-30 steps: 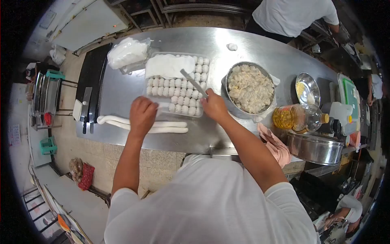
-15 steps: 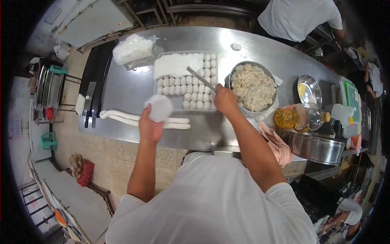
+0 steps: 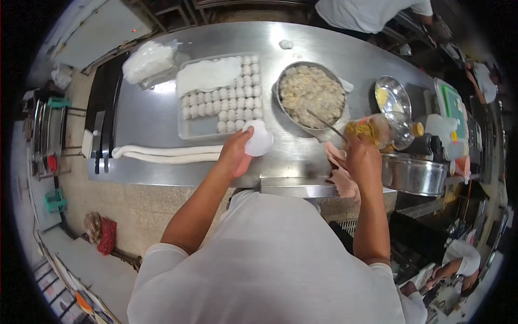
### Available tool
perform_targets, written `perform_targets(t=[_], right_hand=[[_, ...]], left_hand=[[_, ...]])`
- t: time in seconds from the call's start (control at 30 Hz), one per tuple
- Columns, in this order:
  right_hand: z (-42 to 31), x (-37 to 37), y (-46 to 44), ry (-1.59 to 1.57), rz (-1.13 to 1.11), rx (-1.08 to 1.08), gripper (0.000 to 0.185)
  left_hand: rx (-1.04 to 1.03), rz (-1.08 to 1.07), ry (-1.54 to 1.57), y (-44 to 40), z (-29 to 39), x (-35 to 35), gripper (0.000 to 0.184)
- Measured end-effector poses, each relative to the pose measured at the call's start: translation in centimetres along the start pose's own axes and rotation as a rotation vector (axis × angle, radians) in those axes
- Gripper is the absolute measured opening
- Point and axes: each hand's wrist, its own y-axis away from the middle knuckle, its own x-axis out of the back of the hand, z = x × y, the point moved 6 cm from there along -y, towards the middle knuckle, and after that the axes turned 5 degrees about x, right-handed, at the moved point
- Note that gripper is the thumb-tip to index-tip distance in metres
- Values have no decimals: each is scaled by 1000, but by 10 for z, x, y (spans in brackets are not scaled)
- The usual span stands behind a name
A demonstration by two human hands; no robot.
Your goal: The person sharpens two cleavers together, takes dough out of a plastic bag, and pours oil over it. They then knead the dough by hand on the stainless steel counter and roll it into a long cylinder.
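My left hand is closed on the edge of a round, flat white dough wrapper, held above the steel table. In my right hand is a thin metal spatula. Its blade tip reaches into the pale, chunky filling inside a round metal bowl. Left of the bowl, a clear tray carries rows of small white dumplings, partly covered by a white sheet. Two long dough ropes lie along the table's near edge, left of my left hand.
Close to my right hand are a pink cloth, a bottle of yellow oil and a round steel pan. Behind them sits a shallow metal bowl. Knives lie at far left. A person stands across the table.
My right hand has swung from over the tray to the right, bringing the spatula tip into the filling. My left hand, still with the wrapper, has shifted right. The camera view has also turned right.
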Motion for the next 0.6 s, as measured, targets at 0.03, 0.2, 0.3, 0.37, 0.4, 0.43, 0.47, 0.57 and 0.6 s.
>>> perform_targets(t=[0.03,0.2,0.3,0.37,0.4,0.43,0.47,0.57,0.6], right_hand=[[3,3,1,96,-38,-26,26],[10,-3,1,194,-75,-30,23],[8,-23,0,116,-82,94,20],[11,-29,-1,73,-35,82,21],[12,-31,-1,73,-36,86,21],[13,-32,0,72,-16,78,22],[14,-32,1,70,4,68,22],[10,-40,-4,104,-91,59,25],[11,-40,-2,102,-90,55,25]], left_hand=[[8,-11,-4,-6,-6,-1,42],[56,-71,91,-23,-33,-4,45],[66,-101,-43,-22,-40,-11,38],[-63,-24,-538,-10,-21,-20,32],[-190,56,-1035,-3,-9,-27,28],[-188,58,-1035,0,-4,-27,28],[-649,-41,-1388,12,13,-46,31],[-1216,-173,-1648,38,30,-69,45],[-1290,-194,-1585,43,37,-70,55]])
